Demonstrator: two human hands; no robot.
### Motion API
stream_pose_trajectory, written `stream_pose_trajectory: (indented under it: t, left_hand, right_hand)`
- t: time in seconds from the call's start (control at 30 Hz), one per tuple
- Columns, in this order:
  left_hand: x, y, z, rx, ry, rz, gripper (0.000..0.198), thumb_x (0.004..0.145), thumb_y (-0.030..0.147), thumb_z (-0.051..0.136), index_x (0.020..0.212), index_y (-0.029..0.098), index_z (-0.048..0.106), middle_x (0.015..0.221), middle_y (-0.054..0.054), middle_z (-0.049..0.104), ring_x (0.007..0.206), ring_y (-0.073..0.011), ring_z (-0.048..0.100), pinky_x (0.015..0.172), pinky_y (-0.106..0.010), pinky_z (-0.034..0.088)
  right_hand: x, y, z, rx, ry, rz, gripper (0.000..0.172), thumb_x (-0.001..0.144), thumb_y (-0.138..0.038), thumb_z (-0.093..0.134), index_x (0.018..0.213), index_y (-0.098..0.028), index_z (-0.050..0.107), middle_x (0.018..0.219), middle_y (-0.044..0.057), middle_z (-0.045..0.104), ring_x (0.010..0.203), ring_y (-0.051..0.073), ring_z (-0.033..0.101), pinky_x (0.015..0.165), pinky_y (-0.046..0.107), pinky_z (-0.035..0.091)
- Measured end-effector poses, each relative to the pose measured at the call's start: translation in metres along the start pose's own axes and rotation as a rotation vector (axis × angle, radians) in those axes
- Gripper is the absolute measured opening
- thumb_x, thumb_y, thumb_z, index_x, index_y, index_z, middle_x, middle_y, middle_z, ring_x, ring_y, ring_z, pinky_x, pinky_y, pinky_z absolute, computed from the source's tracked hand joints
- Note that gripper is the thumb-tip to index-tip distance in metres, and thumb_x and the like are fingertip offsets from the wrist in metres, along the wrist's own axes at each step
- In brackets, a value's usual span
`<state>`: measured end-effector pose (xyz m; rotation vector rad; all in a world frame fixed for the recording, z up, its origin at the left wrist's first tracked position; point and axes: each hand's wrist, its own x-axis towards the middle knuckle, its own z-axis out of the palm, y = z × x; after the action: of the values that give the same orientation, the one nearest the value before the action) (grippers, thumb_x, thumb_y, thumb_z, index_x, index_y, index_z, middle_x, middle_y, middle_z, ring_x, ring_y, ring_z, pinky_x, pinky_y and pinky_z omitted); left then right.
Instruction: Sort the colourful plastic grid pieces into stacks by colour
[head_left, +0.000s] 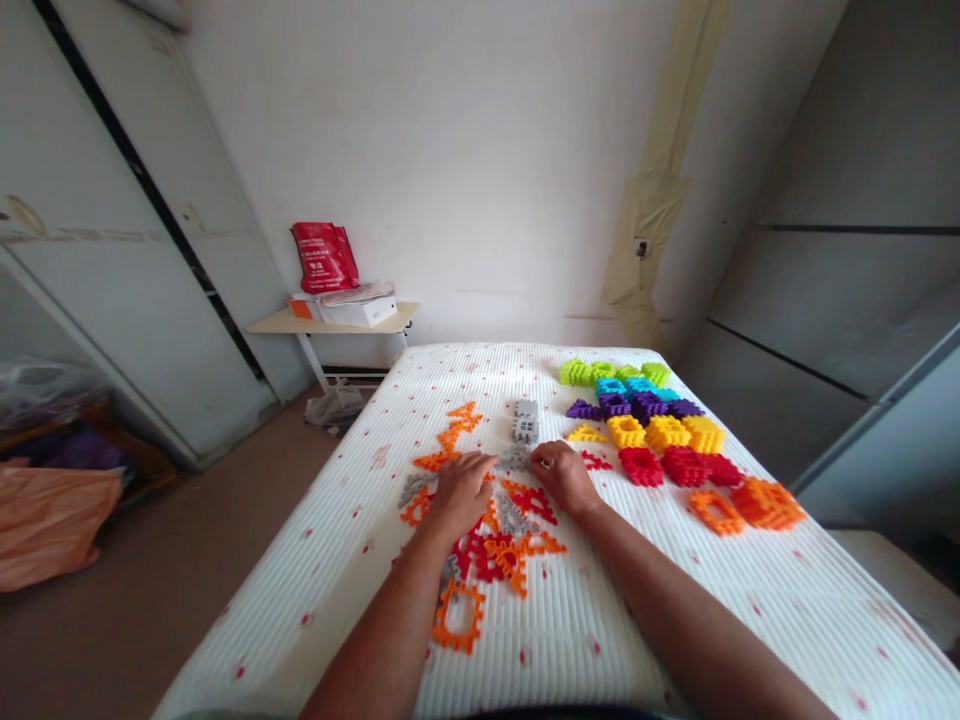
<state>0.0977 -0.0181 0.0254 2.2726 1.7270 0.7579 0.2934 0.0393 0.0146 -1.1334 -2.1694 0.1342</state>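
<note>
1. Dotted bed cover [337, 560]: sorted colored blocks [666, 434] right, gray stack [526, 422] ahead.
2. Left hand [463, 492], right hand [564, 475] half-curled, either side of gray pieces [514, 458]; can't tell grip.
3. Loose orange-red pieces [480, 553] crowd left hand.

We have loose pieces [480, 560] on the bed [315, 560], stacks [666, 434] to their right, and a table [274, 322] near the bed's far-left corner.
</note>
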Motion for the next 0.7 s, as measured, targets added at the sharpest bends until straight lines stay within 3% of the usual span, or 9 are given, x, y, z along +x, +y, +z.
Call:
stream_pose_trajectory:
  t: [0.17, 0.33, 0.7]
  left_hand:
    - [-0.0002, 0.0011, 0.0016, 0.010, -0.023, -0.029, 0.054, 0.078, 0.016, 0.041, 0.132, 0.015, 0.041, 0.123, -0.011, 0.057, 0.114, -0.0206, 0.050, 0.101, -0.040, 0.033]
    - [-0.0002, 0.0022, 0.0005, 0.021, -0.055, 0.010, 0.045, 0.078, 0.016, 0.042, 0.122, 0.018, 0.053, 0.123, -0.008, 0.057, 0.115, -0.0201, 0.049, 0.102, -0.038, 0.032]
    - [0.0012, -0.0038, 0.0065, 0.030, -0.069, 0.025, 0.045, 0.076, 0.013, 0.045, 0.118, 0.022, 0.057, 0.123, -0.006, 0.059, 0.116, -0.0193, 0.049, 0.103, -0.040, 0.031]
  right_hand:
    - [-0.0002, -0.0011, 0.0034, -0.031, -0.048, -0.019, 0.015, 0.075, -0.007, 0.054, 0.072, -0.016, 0.065, 0.071, 0.003, 0.064, 0.072, 0.015, 0.055, 0.068, 0.023, 0.041]
    - [-0.0008, -0.0022, 0.0027, -0.048, -0.069, -0.028, 0.016, 0.075, -0.006, 0.053, 0.073, -0.017, 0.065, 0.073, 0.003, 0.064, 0.074, 0.016, 0.056, 0.070, 0.023, 0.041]
    - [-0.0019, -0.0082, 0.0008, -0.118, -0.123, -0.008, 0.016, 0.076, -0.007, 0.053, 0.075, -0.017, 0.064, 0.075, 0.004, 0.065, 0.076, 0.016, 0.056, 0.071, 0.023, 0.041]
